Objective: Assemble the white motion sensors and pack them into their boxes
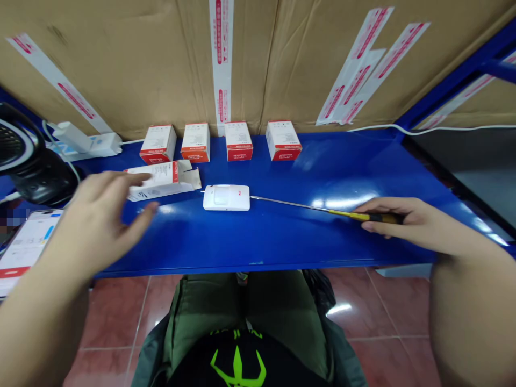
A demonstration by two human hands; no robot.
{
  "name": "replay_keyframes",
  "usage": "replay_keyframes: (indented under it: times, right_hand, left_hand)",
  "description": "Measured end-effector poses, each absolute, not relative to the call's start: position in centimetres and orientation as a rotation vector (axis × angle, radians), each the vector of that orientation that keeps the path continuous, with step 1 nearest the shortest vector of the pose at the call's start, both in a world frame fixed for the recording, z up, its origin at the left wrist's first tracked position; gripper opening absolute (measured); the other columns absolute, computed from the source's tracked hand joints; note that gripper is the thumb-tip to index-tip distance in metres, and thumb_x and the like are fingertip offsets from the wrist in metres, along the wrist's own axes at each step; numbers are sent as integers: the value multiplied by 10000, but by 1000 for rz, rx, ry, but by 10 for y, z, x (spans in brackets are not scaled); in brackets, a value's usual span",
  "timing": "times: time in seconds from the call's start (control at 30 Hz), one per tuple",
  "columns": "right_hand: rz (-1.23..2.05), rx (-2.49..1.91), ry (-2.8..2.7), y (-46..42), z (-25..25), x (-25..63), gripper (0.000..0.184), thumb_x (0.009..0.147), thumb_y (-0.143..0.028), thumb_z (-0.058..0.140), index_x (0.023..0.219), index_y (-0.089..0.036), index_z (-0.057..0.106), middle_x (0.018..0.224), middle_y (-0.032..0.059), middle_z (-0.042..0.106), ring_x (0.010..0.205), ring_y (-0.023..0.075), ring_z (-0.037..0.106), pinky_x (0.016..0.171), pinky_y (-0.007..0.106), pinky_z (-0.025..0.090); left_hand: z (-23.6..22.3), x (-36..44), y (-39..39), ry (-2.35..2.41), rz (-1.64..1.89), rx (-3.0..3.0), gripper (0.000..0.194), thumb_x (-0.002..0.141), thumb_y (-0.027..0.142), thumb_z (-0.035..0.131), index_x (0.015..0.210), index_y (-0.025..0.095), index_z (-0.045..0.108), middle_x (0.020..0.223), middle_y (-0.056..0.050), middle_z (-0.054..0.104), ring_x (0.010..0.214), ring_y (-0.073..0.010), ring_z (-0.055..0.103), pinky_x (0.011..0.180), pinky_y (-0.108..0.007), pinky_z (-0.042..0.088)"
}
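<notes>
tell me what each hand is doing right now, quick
Left hand: open, fingers by the white box; can't tell if touching.
Right hand: closed, holding the screwdriver by its handle.

- Left of the frame, the person's left grip [102,215] looks a little blurred and hides the near end of the opened box [166,177]; whether a finger touches it, I can't tell.
- Right of centre, the right grip [415,220] covers part of the handle of the screwdriver [290,203].
- Mid-frame, its tip is too small to say whether it touches the white detector [226,199].
- Across the upper middle, I can't read the fine print on the four small boxes [239,133].
- Lower left, the phone [28,236] runs past the edge, partly behind the left forearm [44,312].
- The black appliance [36,174] at left and the dark panel [475,172] at right are cut off.
</notes>
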State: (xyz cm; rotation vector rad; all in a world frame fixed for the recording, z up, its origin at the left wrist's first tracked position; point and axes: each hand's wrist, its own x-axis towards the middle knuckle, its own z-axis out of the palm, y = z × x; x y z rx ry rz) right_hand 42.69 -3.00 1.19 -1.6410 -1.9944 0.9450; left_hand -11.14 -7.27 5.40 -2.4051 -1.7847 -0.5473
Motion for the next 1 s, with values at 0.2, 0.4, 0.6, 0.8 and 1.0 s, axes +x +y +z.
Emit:
replay_keyframes:
  times: [0.2, 0.4, 0.6, 0.8, 1.0]
  right_hand:
    - [927, -1661, -1985, -31, 11, 429, 463, 654, -687, 885, 841, -266, 837, 797, 47, 799, 703, 205, 678, 695, 367, 604]
    - [958, -1684, -1961, -29, 11, 425, 496, 654, -698, 885, 874, -255, 844, 794, 47, 795, 637, 180, 639, 567, 322, 561]
    - [1006, -1675, -1956, -28, 13, 426, 524, 638, -715, 908, 875, -253, 834, 779, 36, 782, 561, 157, 600, 498, 309, 531]
    - [898, -1621, -1967, -26, 9, 420, 637, 573, -822, 907, 810, -255, 742, 759, 30, 753, 691, 190, 670, 693, 359, 602]
    - [722, -1603, -1903, -34, 5, 417, 608, 593, -805, 897, 773, -265, 682, 728, 18, 692, 665, 185, 644, 689, 362, 587]
  left_hand:
    - [45, -26, -16, -1077, -454, -3030, 465, 1069, 410, 582, 1478, 188, 604, 1495, -143, 640, 1401, -327, 610, 1209, -496, 507]
    - [18, -3, 14, -1053, -477, -3212, 444, 1032, 380, 656, 1429, 182, 654, 1432, -143, 685, 1350, -314, 651, 1175, -497, 539]
    - [4, -3, 15, -1013, -518, -3198, 404, 1028, 369, 613, 1384, 204, 708, 1393, -132, 698, 1271, -305, 700, 1101, -477, 585]
    - [4, -2, 18, -998, -515, -3187, 391, 1006, 363, 610, 1348, 227, 741, 1360, -118, 701, 1225, -313, 718, 1038, -472, 601]
    - [4, -5, 19, -1017, -498, -3225, 383, 989, 360, 639, 1342, 246, 737, 1354, -102, 699, 1218, -288, 717, 1022, -435, 601]
